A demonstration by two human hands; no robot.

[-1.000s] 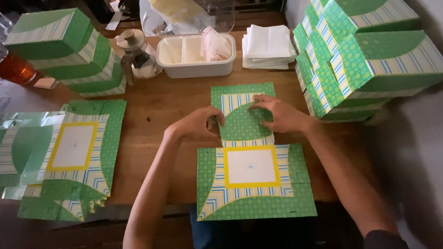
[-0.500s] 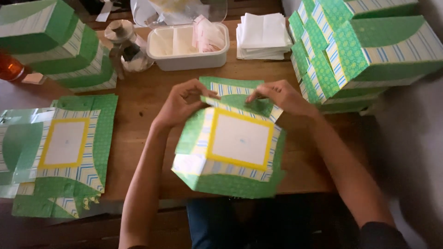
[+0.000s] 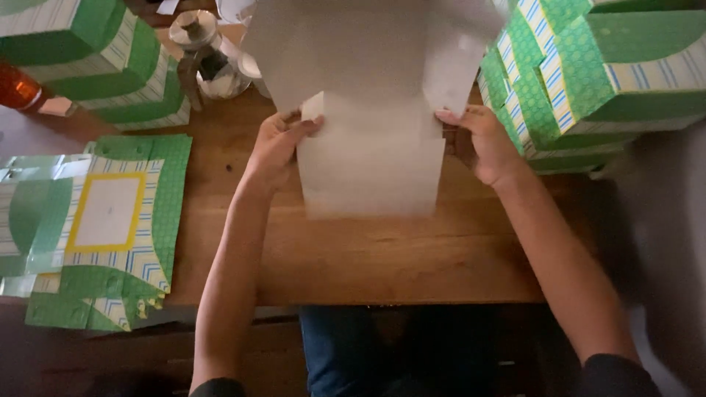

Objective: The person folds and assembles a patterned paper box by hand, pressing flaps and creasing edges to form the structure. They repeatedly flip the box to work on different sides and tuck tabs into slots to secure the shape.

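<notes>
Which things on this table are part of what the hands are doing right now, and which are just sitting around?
In hand:
- unfolded box blank, plain white side up
- left hand and right hand, gripping its two sides

Lying about:
- flat green blanks at left
- folded green boxes, left stack and right stack
- glass jar
- orange object
- wooden table

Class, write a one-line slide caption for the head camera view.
Both hands, left hand and right hand, hold a flat box blank, plain side up, over a wooden table.
</notes>
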